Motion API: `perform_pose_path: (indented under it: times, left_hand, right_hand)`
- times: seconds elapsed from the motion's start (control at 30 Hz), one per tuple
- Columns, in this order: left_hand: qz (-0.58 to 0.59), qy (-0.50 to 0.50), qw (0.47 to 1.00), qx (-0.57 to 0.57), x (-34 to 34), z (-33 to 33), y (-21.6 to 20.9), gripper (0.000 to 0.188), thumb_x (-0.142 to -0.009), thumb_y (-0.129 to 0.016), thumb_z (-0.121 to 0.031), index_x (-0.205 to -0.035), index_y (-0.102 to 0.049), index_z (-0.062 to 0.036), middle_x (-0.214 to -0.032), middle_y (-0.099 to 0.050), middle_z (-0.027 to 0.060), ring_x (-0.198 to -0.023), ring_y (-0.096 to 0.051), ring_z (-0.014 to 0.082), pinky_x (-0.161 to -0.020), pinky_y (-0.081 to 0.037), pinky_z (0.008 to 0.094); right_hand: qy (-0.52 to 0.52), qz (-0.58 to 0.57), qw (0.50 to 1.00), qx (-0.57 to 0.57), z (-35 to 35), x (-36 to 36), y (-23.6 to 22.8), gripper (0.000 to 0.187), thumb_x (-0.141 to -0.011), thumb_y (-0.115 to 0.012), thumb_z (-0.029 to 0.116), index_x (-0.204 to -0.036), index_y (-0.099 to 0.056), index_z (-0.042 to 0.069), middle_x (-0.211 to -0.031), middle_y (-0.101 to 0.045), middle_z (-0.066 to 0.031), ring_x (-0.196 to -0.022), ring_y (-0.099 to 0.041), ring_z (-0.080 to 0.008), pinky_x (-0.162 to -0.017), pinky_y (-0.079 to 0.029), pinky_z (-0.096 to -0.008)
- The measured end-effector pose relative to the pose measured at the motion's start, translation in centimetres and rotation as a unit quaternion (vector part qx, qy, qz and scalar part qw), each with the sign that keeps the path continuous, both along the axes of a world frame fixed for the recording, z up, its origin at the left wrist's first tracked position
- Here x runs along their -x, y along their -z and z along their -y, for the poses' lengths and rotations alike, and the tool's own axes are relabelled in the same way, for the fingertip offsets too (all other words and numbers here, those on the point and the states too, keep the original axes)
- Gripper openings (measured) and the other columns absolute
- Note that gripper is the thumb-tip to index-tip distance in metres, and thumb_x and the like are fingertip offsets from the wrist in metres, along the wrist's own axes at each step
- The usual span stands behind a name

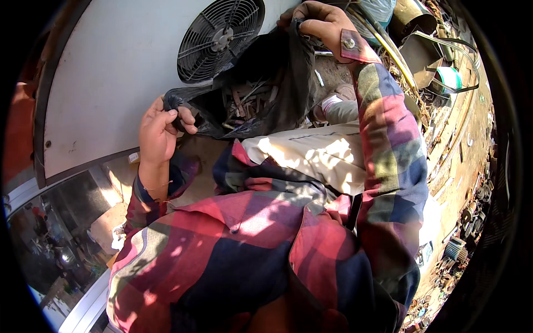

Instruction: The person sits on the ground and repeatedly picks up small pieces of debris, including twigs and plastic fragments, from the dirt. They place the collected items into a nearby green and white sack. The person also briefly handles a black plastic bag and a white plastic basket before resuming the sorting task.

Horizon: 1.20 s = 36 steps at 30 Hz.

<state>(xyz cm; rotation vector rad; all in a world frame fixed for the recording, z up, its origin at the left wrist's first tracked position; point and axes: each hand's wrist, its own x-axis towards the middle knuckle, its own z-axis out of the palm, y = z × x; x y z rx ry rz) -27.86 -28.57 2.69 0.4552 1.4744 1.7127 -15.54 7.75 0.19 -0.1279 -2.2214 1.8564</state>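
Note:
A black plastic bag hangs between my two hands with its mouth spread wide. Inside lie several thin strips and scraps, brownish and grey; their exact kind cannot be made out. My left hand is closed on the bunched rim at the bag's left end, thumb pressed over the plastic. At the far right corner my right hand grips the rim with bent fingers, higher up in the picture than the left.
Beyond the bag stands a large white panel with a round black fan grille. To the right are long poles, a metal container and a teal-and-white roll. Small scrap parts litter the ground at the far right.

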Motion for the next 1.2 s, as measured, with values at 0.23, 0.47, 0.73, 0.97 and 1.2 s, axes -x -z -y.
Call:
perform_pose_path:
  times: [0.23,0.47,0.73,0.97,1.2]
  left_hand:
    - [0.034,-0.06,0.988,0.135,1.6,-0.2,5.9,0.021,-0.086,-0.043,-0.001,-0.105,-0.049,0.0062,-0.098,-0.065,0.0227,-0.087,-0.067,0.0321,-0.079,-0.055,0.0384]
    - [0.04,-0.022,0.97,0.237,3.9,0.3,7.6,0.023,-0.09,-0.051,-0.01,-0.111,-0.053,0.0,-0.105,-0.066,0.0142,-0.094,-0.065,0.0253,-0.082,-0.053,0.0394]
    - [-0.623,0.167,0.552,0.528,1.4,-9.2,-0.9,0.046,-0.09,-0.058,-0.035,-0.118,-0.056,0.0014,-0.103,-0.064,0.024,-0.096,-0.061,0.0412,-0.081,-0.048,0.0465]
    - [-0.614,0.229,0.748,0.103,-8.8,-26.7,-2.5,0.021,-0.09,-0.06,-0.008,-0.109,-0.062,0.0008,-0.099,-0.067,0.0165,-0.09,-0.066,0.0259,-0.079,-0.05,0.0292]
    - [-0.554,0.39,0.664,0.315,-6.1,-38.5,25.4,0.031,-0.076,-0.067,-0.023,-0.093,-0.067,0.0019,-0.093,-0.065,0.026,-0.091,-0.064,0.0398,-0.079,-0.05,0.043]
  right_hand:
    - [0.07,0.145,0.961,-0.226,-3.8,-0.7,2.6,0.051,-0.081,-0.057,0.004,-0.131,-0.052,0.007,-0.125,-0.059,-0.0109,-0.112,-0.059,-0.0226,-0.096,-0.047,-0.0315]
    - [0.197,0.077,0.973,0.092,-8.1,-13.0,-5.8,0.045,-0.084,-0.062,0.002,-0.128,-0.05,0.0,-0.116,-0.061,-0.0103,-0.109,-0.059,-0.0248,-0.094,-0.049,-0.0345]
    - [0.327,0.138,0.934,-0.036,-13.6,-32.7,-7.7,0.027,-0.096,-0.053,0.013,-0.121,-0.059,0.006,-0.125,-0.06,-0.0073,-0.114,-0.058,-0.017,-0.095,-0.047,-0.0304]
    - [0.415,0.246,0.876,-0.025,-16.1,-41.9,-1.9,0.032,-0.09,-0.056,0.02,-0.116,-0.06,0.001,-0.113,-0.063,-0.0084,-0.103,-0.06,-0.0182,-0.093,-0.046,-0.0324]
    - [0.431,0.25,0.866,-0.044,-13.3,-45.9,-3.2,0.025,-0.093,-0.055,0.014,-0.113,-0.061,0.0,-0.109,-0.062,-0.0072,-0.102,-0.058,-0.0173,-0.092,-0.044,-0.0322]
